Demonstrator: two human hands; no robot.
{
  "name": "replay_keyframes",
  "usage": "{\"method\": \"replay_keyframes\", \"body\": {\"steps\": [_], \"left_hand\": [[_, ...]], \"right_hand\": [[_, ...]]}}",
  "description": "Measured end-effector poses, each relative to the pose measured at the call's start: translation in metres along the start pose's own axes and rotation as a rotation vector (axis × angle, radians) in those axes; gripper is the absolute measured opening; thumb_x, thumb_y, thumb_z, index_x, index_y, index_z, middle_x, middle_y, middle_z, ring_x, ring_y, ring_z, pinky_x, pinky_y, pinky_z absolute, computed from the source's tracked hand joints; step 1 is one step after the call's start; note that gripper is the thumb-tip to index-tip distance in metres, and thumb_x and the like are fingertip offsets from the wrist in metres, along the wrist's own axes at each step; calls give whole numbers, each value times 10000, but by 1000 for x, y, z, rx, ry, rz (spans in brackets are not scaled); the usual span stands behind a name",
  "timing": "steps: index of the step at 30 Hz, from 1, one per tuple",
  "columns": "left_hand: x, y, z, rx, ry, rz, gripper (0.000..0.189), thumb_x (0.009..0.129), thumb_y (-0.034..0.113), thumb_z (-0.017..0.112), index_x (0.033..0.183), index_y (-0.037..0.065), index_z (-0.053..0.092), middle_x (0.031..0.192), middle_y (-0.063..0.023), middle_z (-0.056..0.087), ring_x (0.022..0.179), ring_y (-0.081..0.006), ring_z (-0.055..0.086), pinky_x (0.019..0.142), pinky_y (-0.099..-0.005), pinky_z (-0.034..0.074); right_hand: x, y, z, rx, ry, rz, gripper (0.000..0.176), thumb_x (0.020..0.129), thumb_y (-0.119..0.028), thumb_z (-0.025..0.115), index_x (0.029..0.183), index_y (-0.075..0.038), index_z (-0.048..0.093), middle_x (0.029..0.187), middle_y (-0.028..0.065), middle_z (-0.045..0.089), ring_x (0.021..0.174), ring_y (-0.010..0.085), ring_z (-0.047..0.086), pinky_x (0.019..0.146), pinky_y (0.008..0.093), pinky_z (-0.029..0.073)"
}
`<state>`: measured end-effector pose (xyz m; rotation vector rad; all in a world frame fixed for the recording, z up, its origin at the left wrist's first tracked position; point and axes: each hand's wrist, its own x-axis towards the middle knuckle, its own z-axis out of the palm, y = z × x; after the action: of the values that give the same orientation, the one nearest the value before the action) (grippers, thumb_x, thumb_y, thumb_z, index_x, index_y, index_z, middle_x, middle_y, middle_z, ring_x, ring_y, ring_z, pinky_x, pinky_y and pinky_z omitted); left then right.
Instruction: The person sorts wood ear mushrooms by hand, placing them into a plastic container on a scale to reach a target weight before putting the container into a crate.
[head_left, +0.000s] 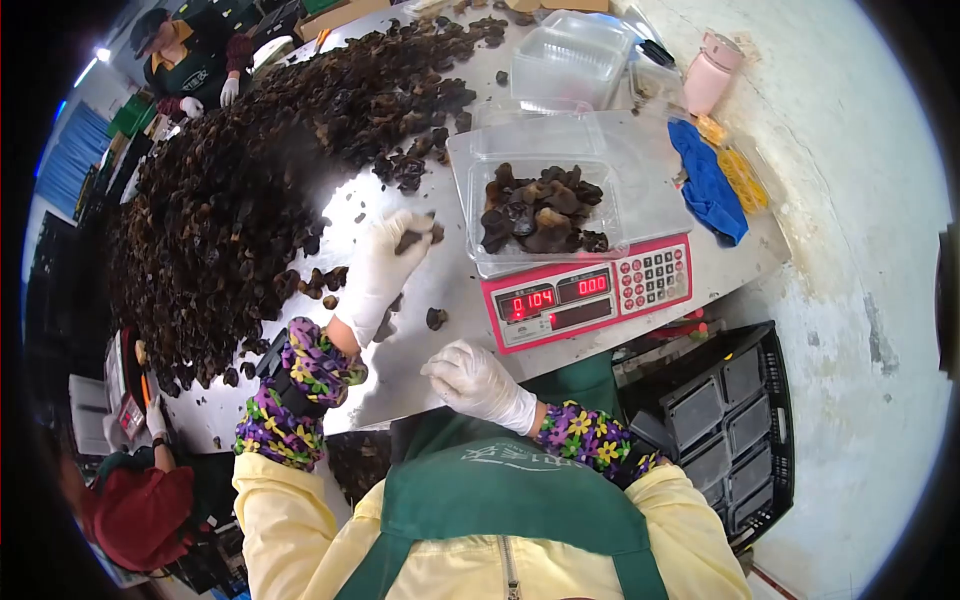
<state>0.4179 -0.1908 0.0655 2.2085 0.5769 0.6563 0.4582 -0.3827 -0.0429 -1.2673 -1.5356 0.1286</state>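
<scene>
My left hand (378, 280), in a white glove, is closed around a dark wood ear mushroom (412, 240) above the table. My right hand (482, 385), also gloved, is curled near the table's front edge; its fingers hide whatever may be in it. Between the two hands lies a single loose mushroom (436, 318). A clear plastic box (612, 215) with an open lid holds several wood ear mushrooms (545, 210). The box rests on the plate of a red scale (588, 292), whose left display reads 0.104.
A large heap of wood ear mushrooms (230, 210) covers the table's left side. Clear boxes (570, 60), a pink bottle (712, 72) and a blue cloth (708, 182) stand or lie behind. A black crate (780, 430) is at lower right. Co-workers (195, 60) are across and at left.
</scene>
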Motion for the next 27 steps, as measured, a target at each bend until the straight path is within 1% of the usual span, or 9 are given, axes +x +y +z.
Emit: {"method": "replay_keyframes", "body": {"steps": [4,7,10,13,16,18,22,25,27], "left_hand": [[38,78,13,196,23,284,184,842,-21,705,1014,36,680,1004,-110,676,896,-243,691,795,-317,547],[63,92,46,232,-129,433,174,835,61,727,1003,68,681,1025,-89,673,1004,-295,661,862,-371,533],[73,97,71,365,-237,496,445,817,160,758,1254,182,675,1361,-158,582,1102,-353,613,988,-434,495],[63,99,66,438,-200,530,569,806,235,758,1358,261,623,1470,-199,489,1058,-384,604,982,-461,478],[45,90,17,437,-52,540,637,802,205,794,1405,254,594,1551,-194,419,1264,-408,538,1079,-447,444],[16,73,-29,434,60,382,536,834,146,767,1351,184,633,1478,-160,518,1332,-330,505,1125,-419,396],[-65,-8,-100,476,286,13,457,872,137,740,1317,102,641,1383,-165,585,1325,-321,510,1113,-422,400],[-139,-59,-107,576,356,-114,420,901,163,726,1309,113,646,1379,-182,578,1317,-333,514,1098,-431,410],[-171,-59,-95,556,351,-281,435,902,193,731,1321,120,637,1395,-196,557,1327,-350,499,1099,-438,408]], "right_hand": [[-2,1,1,16,3,-3,184,809,-45,710,978,-84,652,929,66,627,875,289,622,764,406,524],[-4,4,3,22,3,-4,137,836,-87,689,964,-88,642,917,72,620,883,293,613,771,412,512],[-2,5,2,10,-28,14,87,863,-129,665,930,-89,629,893,85,609,879,303,604,777,429,496],[-1,4,-3,15,-60,21,83,859,-109,665,934,-90,636,909,89,619,877,313,608,789,435,499],[2,0,-3,3,-11,13,123,847,-98,679,964,-69,653,899,103,636,886,314,612,793,437,497],[2,2,-2,19,-31,35,144,835,-82,692,974,-74,660,936,87,655,901,306,621,800,426,511],[3,1,-3,6,-34,52,185,818,-55,702,998,-82,669,970,80,663,929,309,627,830,423,517],[13,-3,-4,-41,-35,101,290,806,-40,693,1092,-83,665,1068,106,645,1020,337,601,905,457,490],[24,-2,-2,-135,-84,141,411,791,-63,700,1198,-76,648,1197,138,593,1123,361,563,963,454,474]]}}
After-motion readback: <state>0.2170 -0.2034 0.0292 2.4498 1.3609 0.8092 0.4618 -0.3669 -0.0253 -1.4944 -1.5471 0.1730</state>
